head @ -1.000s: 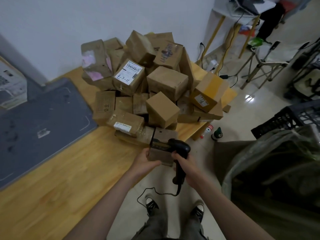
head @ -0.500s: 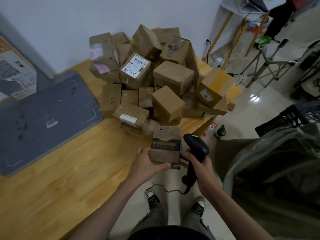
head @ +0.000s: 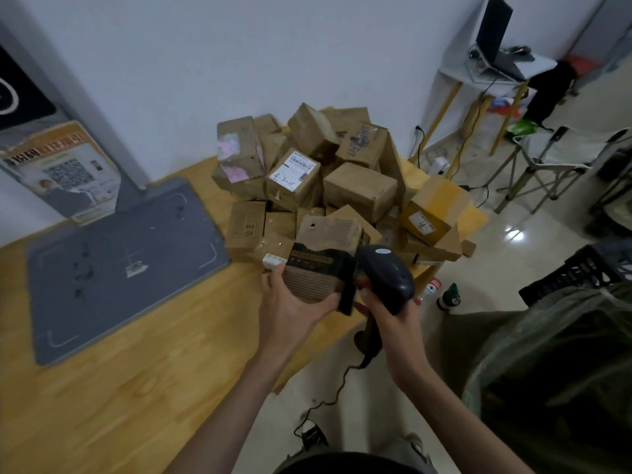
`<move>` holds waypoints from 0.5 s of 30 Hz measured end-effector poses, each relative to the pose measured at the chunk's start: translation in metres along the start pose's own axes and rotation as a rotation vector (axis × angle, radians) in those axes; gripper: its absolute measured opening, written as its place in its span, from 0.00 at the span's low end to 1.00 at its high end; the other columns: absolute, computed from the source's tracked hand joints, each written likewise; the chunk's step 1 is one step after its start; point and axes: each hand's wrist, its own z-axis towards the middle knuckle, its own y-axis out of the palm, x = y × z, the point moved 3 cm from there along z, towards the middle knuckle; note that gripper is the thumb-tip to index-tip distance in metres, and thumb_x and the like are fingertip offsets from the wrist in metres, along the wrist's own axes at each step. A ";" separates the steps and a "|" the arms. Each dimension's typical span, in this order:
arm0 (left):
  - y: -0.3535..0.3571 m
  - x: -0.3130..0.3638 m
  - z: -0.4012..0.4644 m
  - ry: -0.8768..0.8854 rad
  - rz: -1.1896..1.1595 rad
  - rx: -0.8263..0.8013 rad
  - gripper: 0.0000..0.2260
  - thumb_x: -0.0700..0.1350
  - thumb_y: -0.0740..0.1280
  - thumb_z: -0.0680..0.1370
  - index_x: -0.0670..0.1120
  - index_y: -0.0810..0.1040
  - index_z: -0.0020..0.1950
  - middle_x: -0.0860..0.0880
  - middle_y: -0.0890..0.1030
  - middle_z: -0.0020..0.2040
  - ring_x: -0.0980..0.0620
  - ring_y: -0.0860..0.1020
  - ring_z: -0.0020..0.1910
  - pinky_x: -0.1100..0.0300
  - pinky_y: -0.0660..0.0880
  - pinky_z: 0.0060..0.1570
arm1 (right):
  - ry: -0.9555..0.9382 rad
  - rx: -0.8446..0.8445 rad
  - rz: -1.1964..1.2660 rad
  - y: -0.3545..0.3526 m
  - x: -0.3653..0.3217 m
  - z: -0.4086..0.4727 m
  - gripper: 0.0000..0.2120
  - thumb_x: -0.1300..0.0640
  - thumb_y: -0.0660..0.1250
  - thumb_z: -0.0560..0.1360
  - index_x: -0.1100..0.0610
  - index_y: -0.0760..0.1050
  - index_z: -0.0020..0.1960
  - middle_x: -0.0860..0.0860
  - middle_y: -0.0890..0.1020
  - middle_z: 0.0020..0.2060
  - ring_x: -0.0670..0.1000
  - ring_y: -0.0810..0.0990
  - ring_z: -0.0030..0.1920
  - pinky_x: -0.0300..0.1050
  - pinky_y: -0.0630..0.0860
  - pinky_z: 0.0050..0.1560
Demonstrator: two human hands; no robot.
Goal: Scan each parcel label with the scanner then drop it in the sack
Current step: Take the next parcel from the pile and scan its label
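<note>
Two hands at work, one parcel (head: 319, 265) raised above the table (head: 113, 398) edge.

Left hand (head: 290, 302) grips the parcel from beneath, just in front of the box pile (head: 328, 179); right hand (head: 388, 311) clasps the scanner (head: 388, 277), its head touching the parcel's right side. Right of the table, the sack (head: 547, 364) gapes.

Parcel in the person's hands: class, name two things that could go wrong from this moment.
The left hand grips only the lower end of the parcel, so it could slip. The scanner, in the right hand, sits beside the parcel, which shows no clear barcode; the scan may fail. Its cable dangles near the feet, a possible snag.
</note>
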 end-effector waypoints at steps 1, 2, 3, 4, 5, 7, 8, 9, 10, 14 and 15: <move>-0.005 -0.001 0.001 0.005 -0.053 -0.009 0.46 0.62 0.79 0.62 0.50 0.62 0.74 0.56 0.65 0.62 0.60 0.68 0.58 0.74 0.64 0.45 | 0.016 0.023 0.043 0.000 -0.001 0.004 0.14 0.60 0.69 0.79 0.42 0.82 0.58 0.49 0.87 0.55 0.53 0.84 0.59 0.57 0.79 0.63; -0.009 -0.001 0.003 0.019 -0.109 -0.014 0.45 0.60 0.80 0.63 0.52 0.62 0.73 0.57 0.65 0.62 0.61 0.68 0.57 0.74 0.64 0.46 | 0.039 0.037 0.091 0.000 -0.002 0.008 0.14 0.60 0.69 0.79 0.48 0.80 0.62 0.50 0.86 0.56 0.54 0.84 0.60 0.57 0.79 0.63; -0.013 -0.002 0.003 0.040 -0.166 -0.013 0.42 0.59 0.80 0.64 0.55 0.62 0.72 0.59 0.67 0.61 0.62 0.69 0.56 0.73 0.66 0.46 | 0.062 0.043 0.135 0.000 -0.003 0.012 0.14 0.60 0.69 0.79 0.53 0.78 0.64 0.52 0.86 0.57 0.54 0.84 0.60 0.59 0.78 0.63; -0.018 -0.001 0.003 0.053 -0.224 -0.008 0.40 0.57 0.80 0.65 0.58 0.62 0.70 0.61 0.68 0.59 0.63 0.71 0.56 0.73 0.68 0.45 | 0.081 0.040 0.171 -0.001 -0.005 0.015 0.15 0.60 0.69 0.79 0.56 0.77 0.65 0.53 0.85 0.58 0.54 0.84 0.61 0.61 0.78 0.64; -0.022 -0.001 0.004 0.055 -0.284 0.000 0.37 0.55 0.80 0.67 0.59 0.63 0.69 0.62 0.69 0.58 0.64 0.72 0.56 0.72 0.71 0.42 | 0.094 0.027 0.197 0.000 -0.007 0.018 0.15 0.60 0.69 0.79 0.58 0.77 0.65 0.54 0.85 0.59 0.54 0.84 0.61 0.62 0.76 0.65; -0.029 0.002 0.002 0.040 -0.391 0.013 0.29 0.50 0.77 0.71 0.58 0.66 0.67 0.61 0.72 0.57 0.64 0.74 0.52 0.73 0.74 0.39 | 0.112 -0.006 0.215 0.003 -0.011 0.023 0.13 0.59 0.69 0.79 0.58 0.77 0.62 0.55 0.85 0.58 0.54 0.84 0.60 0.62 0.76 0.66; -0.031 0.005 0.002 0.042 -0.423 0.008 0.26 0.48 0.76 0.73 0.58 0.68 0.66 0.60 0.73 0.56 0.65 0.76 0.50 0.74 0.73 0.38 | 0.120 -0.021 0.219 0.005 -0.012 0.025 0.12 0.59 0.69 0.79 0.58 0.78 0.61 0.55 0.85 0.58 0.54 0.84 0.60 0.61 0.76 0.65; -0.032 0.006 0.002 0.044 -0.436 -0.012 0.23 0.48 0.74 0.74 0.58 0.69 0.65 0.59 0.75 0.55 0.67 0.76 0.49 0.74 0.73 0.38 | 0.123 -0.037 0.221 0.008 -0.014 0.027 0.11 0.59 0.69 0.79 0.58 0.78 0.61 0.55 0.86 0.57 0.54 0.84 0.60 0.60 0.77 0.64; -0.033 0.008 0.003 0.035 -0.453 -0.038 0.20 0.49 0.73 0.75 0.59 0.71 0.65 0.59 0.76 0.55 0.68 0.77 0.48 0.73 0.73 0.39 | 0.112 -0.064 0.219 0.011 -0.017 0.028 0.12 0.58 0.69 0.78 0.59 0.78 0.61 0.55 0.85 0.57 0.55 0.83 0.61 0.59 0.77 0.64; -0.042 0.002 0.016 0.004 -0.397 -0.036 0.11 0.52 0.69 0.79 0.63 0.75 0.60 0.58 0.77 0.61 0.61 0.76 0.59 0.68 0.71 0.50 | 0.035 -0.177 0.212 0.022 -0.034 0.037 0.11 0.58 0.71 0.77 0.61 0.79 0.56 0.56 0.86 0.55 0.56 0.84 0.59 0.54 0.80 0.61; -0.045 0.000 0.020 0.005 -0.361 -0.016 0.10 0.50 0.68 0.80 0.60 0.77 0.61 0.56 0.77 0.60 0.59 0.76 0.59 0.68 0.71 0.51 | 0.023 -0.189 0.191 0.024 -0.037 0.040 0.11 0.56 0.72 0.75 0.60 0.80 0.54 0.56 0.86 0.53 0.56 0.85 0.58 0.52 0.81 0.60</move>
